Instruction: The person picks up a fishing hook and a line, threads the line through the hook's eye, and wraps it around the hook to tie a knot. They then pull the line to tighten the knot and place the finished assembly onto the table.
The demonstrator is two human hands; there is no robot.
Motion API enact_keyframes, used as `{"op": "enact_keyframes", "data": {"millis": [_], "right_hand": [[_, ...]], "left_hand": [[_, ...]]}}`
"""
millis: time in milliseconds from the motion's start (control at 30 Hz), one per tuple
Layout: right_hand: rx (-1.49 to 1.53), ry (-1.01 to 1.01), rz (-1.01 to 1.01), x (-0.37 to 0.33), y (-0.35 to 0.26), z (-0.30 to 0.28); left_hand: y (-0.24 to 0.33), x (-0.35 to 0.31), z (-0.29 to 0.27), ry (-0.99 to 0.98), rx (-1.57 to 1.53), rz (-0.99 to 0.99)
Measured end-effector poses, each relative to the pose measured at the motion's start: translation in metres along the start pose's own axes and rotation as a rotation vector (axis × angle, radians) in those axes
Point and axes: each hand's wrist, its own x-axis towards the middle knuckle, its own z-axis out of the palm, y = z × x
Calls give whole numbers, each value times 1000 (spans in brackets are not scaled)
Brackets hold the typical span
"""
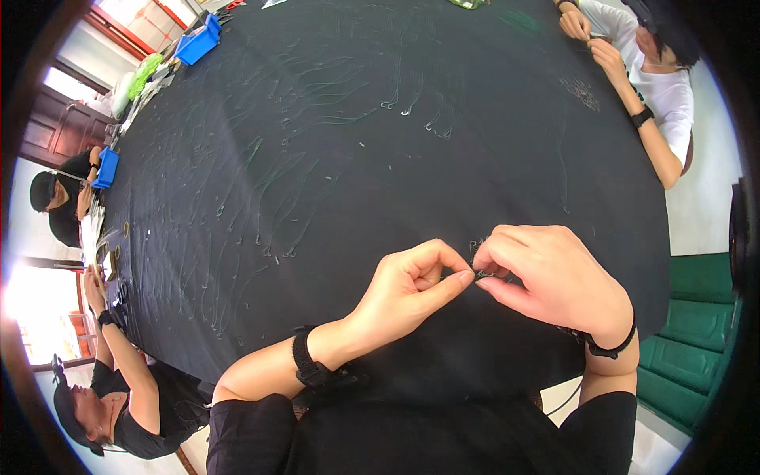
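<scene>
Near the front of the black-covered table, my two hands meet at the fingertips. My left hand (pixel 416 281) is closed in a pinch of thumb and forefinger; whatever lies between them is too small to make out. Curled beside it, my right hand (pixel 558 277) has its thumb and fingertips drawn close together, and what they hold is also unclear. Small metal hooks (pixel 476 245) lie in a little heap, partly hidden beneath the right fingers. Farther left, hooks tied to thin green lines (pixel 267 252) are spread in rows.
More lined hooks (pixel 407 109) lie across the black tablecloth (pixel 475 182). A loose heap of hooks (pixel 580 93) is by a co-worker's hands (pixel 608 59) at far right. Other people sit along the left edge, near blue bins (pixel 198 39). A green chair (pixel 689 340) stands at right.
</scene>
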Motion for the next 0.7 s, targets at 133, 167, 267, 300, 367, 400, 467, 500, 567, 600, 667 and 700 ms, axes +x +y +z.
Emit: {"op": "enact_keyframes", "data": {"millis": [133,167,267,300,367,400,467,500,567,600,667,700], "right_hand": [[-47,-9,-7,1,-1,0],[-49,0,-18,1,-1,-1],[-61,0,-20,2,-3,-2],[-67,0,-20,2,-3,-2],[-69,2,-20,3,-2,-2],[-66,4,-21,2,-2,-1],[-65,24,-16,2,-2,2],[-66,41,-12,1,-2,3],[-62,58,-9,1,-1,5],[-59,58,-9,1,-1,5],[-57,53,-3,2,-2,5],[-60,48,-1,3,-3,4]], "left_hand": [[4,-1,-1,9,-9,3],[4,0,-1,9,5,6],[4,1,-1,14,29,52],[4,1,-1,12,30,61],[2,2,-2,18,40,61],[2,2,-2,23,58,62],[0,2,-2,28,81,96],[-1,2,-2,25,121,119],[-2,2,-2,27,186,164],[-3,2,-2,27,203,165],[-4,2,-2,22,234,166],[-4,3,-2,23,234,176]]}}
